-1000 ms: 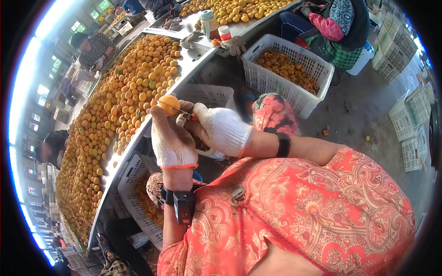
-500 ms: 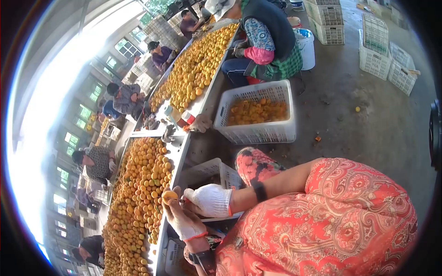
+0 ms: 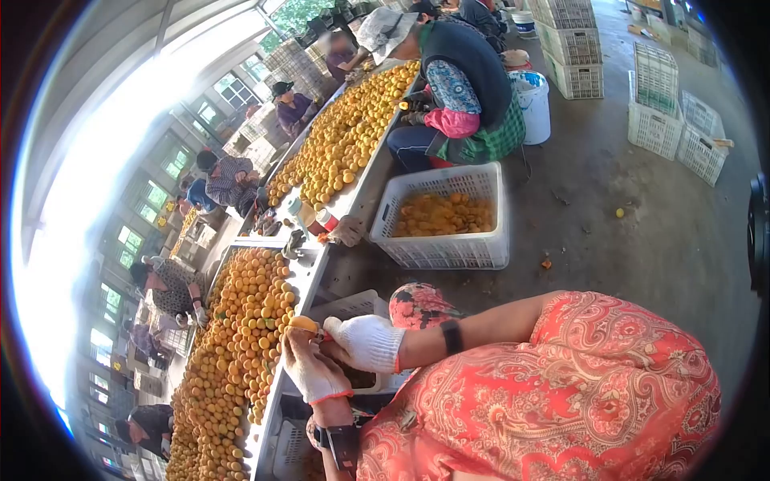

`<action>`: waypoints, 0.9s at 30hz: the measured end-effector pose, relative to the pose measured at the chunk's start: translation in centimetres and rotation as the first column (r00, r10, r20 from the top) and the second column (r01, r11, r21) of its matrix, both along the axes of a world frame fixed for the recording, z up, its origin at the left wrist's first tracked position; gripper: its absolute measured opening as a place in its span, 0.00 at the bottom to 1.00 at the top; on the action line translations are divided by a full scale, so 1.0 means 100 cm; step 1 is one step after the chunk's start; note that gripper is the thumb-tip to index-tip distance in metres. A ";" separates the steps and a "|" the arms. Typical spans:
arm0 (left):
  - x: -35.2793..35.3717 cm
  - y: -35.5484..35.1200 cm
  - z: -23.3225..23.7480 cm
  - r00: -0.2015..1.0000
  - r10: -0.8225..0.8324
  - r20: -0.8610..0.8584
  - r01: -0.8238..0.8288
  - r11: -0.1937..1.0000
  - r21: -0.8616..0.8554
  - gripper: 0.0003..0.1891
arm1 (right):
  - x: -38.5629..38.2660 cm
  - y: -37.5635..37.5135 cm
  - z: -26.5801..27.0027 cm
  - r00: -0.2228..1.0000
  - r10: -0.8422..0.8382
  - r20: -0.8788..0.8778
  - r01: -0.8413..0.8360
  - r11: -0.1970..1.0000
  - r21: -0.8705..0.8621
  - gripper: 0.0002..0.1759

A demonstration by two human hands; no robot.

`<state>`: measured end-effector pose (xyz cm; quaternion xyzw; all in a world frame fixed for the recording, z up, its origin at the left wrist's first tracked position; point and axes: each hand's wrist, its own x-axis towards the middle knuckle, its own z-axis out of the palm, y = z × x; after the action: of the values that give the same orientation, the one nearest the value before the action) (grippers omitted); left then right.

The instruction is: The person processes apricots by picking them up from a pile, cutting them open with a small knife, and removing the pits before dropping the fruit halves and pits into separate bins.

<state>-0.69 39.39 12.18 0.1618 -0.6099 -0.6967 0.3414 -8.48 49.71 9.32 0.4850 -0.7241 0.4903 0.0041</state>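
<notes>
My left hand, in a white knit glove, pinches a small orange fruit at the fingertips. It is held just off the edge of the long metal table. My right hand, also gloved, is closed around a small knife with a red handle, pressed against the fruit. The blade is mostly hidden between fruit and fingers. A thick heap of the same orange fruits lies on the table right beside my hands.
A white crate stands under the table below my hands. A larger white crate holds cut fruit. A seated person works at the far table, others opposite. Bottles, a white bucket and stacked crates stand around.
The view has swung up from my lap to the row of tables. Both hands have stayed together on the fruit, with the knife still against it.
</notes>
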 end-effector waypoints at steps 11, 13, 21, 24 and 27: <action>0.002 -0.029 -0.012 0.962 0.046 -0.270 0.096 0.866 0.490 0.20 | 0.003 -0.005 0.019 0.999 0.035 -0.034 -0.041 0.983 -0.181 0.15; 0.009 -0.022 -0.006 0.987 -0.002 -0.162 0.054 0.948 0.314 0.19 | -0.002 -0.009 0.028 1.000 0.003 -0.005 -0.004 0.942 -0.335 0.14; 0.033 -0.035 -0.021 0.983 -0.118 -0.143 0.145 0.970 0.196 0.15 | 0.006 -0.051 0.041 0.995 0.050 0.087 -0.037 0.989 -0.142 0.20; 0.038 -0.044 -0.025 0.984 -0.079 -0.162 0.125 0.947 0.296 0.12 | 0.017 -0.070 0.043 0.996 0.039 0.074 -0.031 0.994 -0.103 0.19; 0.043 -0.053 -0.020 0.987 -0.026 -0.159 0.104 0.856 0.506 0.11 | 0.026 -0.091 0.040 0.999 0.054 0.006 -0.054 0.996 -0.075 0.18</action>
<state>3.59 34.09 10.16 0.1744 -0.3812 -0.8548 0.3061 -5.85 40.60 13.29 0.5020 -0.6918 0.5190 0.0064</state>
